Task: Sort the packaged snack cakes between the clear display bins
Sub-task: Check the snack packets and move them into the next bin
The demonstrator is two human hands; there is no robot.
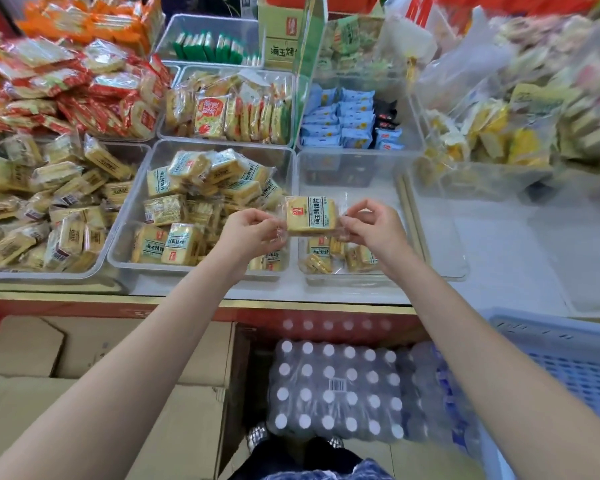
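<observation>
I hold one yellow packaged snack cake [310, 216] in the air between two clear bins. My left hand [248, 230] pinches its left wrapper end and my right hand [373, 225] pinches the right end. Below and to the left, a clear bin [125, 237] holds several of the same yellow cakes. Under the held cake, the right clear bin [430, 244] has a few cakes [340, 254] at its front left and is otherwise bare.
More bins behind hold red-and-yellow packs [229, 112], blue packs [343, 123] and green packs [212, 46]. A heap of yellow cakes [42, 202] lies at the left. Below the counter edge are cardboard boxes [84, 375], a shrink-wrapped bottle pack [333, 389] and a blue crate [568, 358].
</observation>
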